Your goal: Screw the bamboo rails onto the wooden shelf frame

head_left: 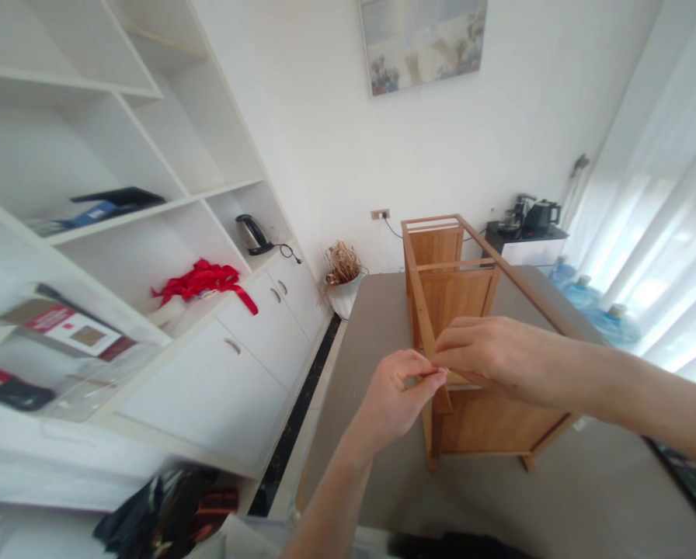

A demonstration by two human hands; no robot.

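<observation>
A wooden shelf frame (pixel 464 419) with solid panels and long rails stands on the grey tabletop (pixel 377 334). My left hand (pixel 391 396) is at the near end of its left rail (pixel 421 310), thumb and fingertips pinched together. From the right, my right hand (pixel 488 353) reaches over the frame, its fingers closed and meeting the left fingertips. Whatever lies between the fingertips is too small and covered to make out. Part of the rail's near end is hidden behind both hands.
White shelving (pixel 208 194) lines the left side, holding a kettle (pixel 253 234), red ribbon (pixel 202 281) and a box (pixel 74 328). A dried plant in a white pot (pixel 345 295) stands beyond the table. Blue water bottles (pixel 584 295) and a black-topped cabinet (pixel 531 244) are at right.
</observation>
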